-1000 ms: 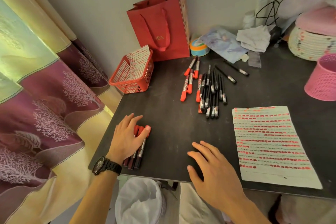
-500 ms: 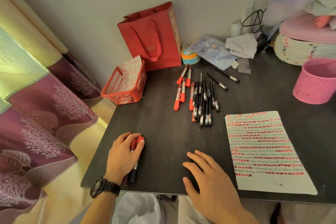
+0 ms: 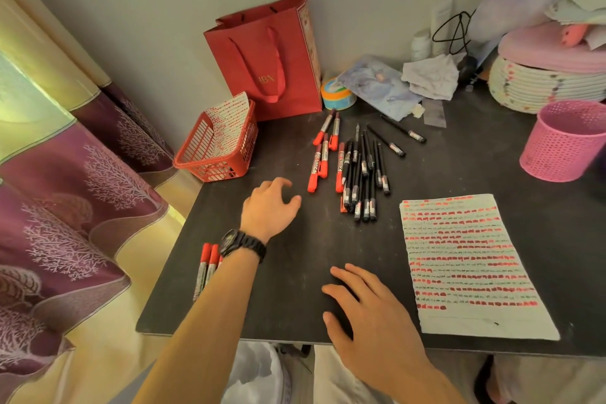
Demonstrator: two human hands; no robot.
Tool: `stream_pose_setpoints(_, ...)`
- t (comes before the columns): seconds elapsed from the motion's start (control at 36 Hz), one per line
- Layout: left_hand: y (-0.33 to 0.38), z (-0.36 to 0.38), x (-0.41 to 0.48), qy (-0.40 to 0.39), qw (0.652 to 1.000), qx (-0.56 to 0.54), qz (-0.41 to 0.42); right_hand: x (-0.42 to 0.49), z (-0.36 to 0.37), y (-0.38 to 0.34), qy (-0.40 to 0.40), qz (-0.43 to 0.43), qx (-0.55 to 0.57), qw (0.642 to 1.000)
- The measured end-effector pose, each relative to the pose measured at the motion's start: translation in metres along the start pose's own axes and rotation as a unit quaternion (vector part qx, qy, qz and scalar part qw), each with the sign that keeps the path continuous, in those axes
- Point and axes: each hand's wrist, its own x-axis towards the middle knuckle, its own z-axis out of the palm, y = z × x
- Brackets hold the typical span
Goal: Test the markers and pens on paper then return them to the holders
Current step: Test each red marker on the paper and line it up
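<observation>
My left hand (image 3: 270,205) hovers over the dark table (image 3: 295,272) with loosely curled fingers and holds nothing; its fingertips are just left of a row of red-capped markers (image 3: 319,157). A small bundle of red markers (image 3: 206,267) lies near the table's left edge, partly hidden by my left forearm. Several black pens (image 3: 364,174) lie in a heap right of the red markers. My right hand (image 3: 370,315) rests flat on the table near the front edge. A paper sheet (image 3: 469,266) covered in rows of red marks lies to the right.
A red mesh basket (image 3: 216,154) with a marked sheet in it sits at the table's left edge. A pink mesh holder (image 3: 564,141) stands at the right. A red gift bag (image 3: 272,56), a round tin (image 3: 337,95) and clutter line the wall.
My left hand let go of the red marker bundle near the left edge and moved forward toward the red markers in the middle. The right hand stayed flat on the table.
</observation>
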Motion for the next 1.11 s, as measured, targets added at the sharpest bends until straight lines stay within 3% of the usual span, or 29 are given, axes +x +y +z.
stream_pose_setpoints(0.22, 0.049, 0.031, 0.020, 0.032, 0.999, 0.034, 0.014, 0.002, 0.003, 0.001, 0.004, -0.003, 0.007, 1.000)
stream_pose_setpoints(0.53, 0.022, 0.018, 0.005, 0.088, 0.993, 0.004, -0.074, 0.004, 0.006, -0.002, 0.020, -0.016, 0.011, 1.000)
stream_pose_setpoints(0.69, 0.006, 0.013, -0.034, 0.133, 0.974, -0.142, -0.118, 0.006, -0.001, -0.002, 0.002, -0.020, 0.025, 0.999)
stream_pose_setpoints(0.83, 0.016, 0.017, -0.098, 0.193, 0.930, -0.303, -0.071, 0.004, -0.007, -0.003, -0.043, -0.006, 0.067, 0.997)
stream_pose_setpoints(0.89, 0.026, 0.019, -0.126, 0.202, 0.907, -0.366, -0.043, 0.004, -0.014, -0.001, -0.068, 0.014, 0.132, 0.989)
stream_pose_setpoints(0.94, 0.036, 0.023, -0.152, 0.208, 0.892, -0.401, -0.013, 0.003, -0.028, -0.001, -0.065, 0.063, 0.270, 0.959)
stream_pose_setpoints(1.06, 0.054, 0.043, -0.195, 0.236, 0.901, -0.357, 0.075, -0.007, -0.057, 0.000, -0.007, 0.184, 0.576, 0.797)
stream_pose_setpoints(1.11, 0.060, 0.059, -0.210, 0.243, 0.910, -0.309, 0.132, -0.013, -0.068, 0.006, 0.034, 0.205, 0.622, 0.755)
